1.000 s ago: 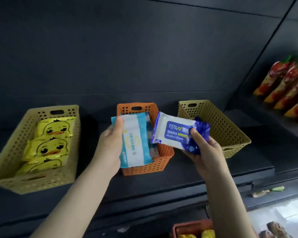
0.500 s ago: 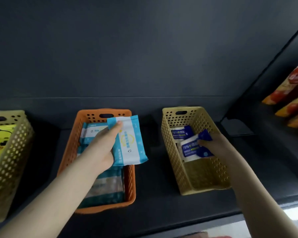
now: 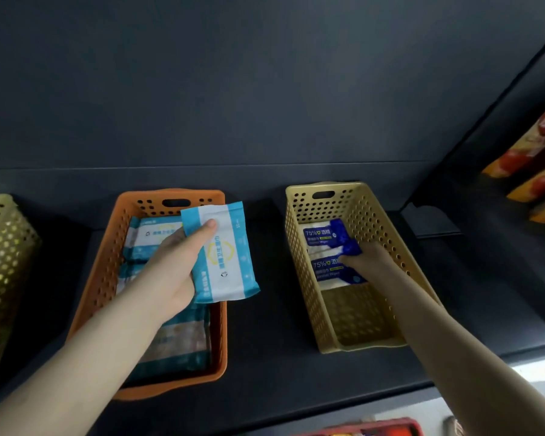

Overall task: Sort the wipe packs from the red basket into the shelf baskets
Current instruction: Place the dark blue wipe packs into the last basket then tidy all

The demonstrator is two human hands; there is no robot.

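My left hand (image 3: 173, 269) grips a light blue and white wipe pack (image 3: 224, 256) above the right rim of the orange basket (image 3: 107, 278), which holds several packs of the same kind. My right hand (image 3: 368, 259) reaches into the yellow basket (image 3: 359, 325) on the right and holds a dark blue 75% alcohol wipe pack (image 3: 331, 272) low against the basket floor. A second dark blue pack (image 3: 318, 236) lies just behind it. The red basket (image 3: 375, 427) shows only as a rim at the bottom edge.
Another yellow basket (image 3: 4, 262) stands at the far left on the dark shelf (image 3: 265, 357). Orange and red snack packs (image 3: 535, 158) hang on the side shelf at the right. Bare shelf lies between the orange and yellow baskets.
My right hand has carried the dark blue pack from in front of the orange basket down into the right yellow basket. My left hand keeps its light blue pack over the orange basket.
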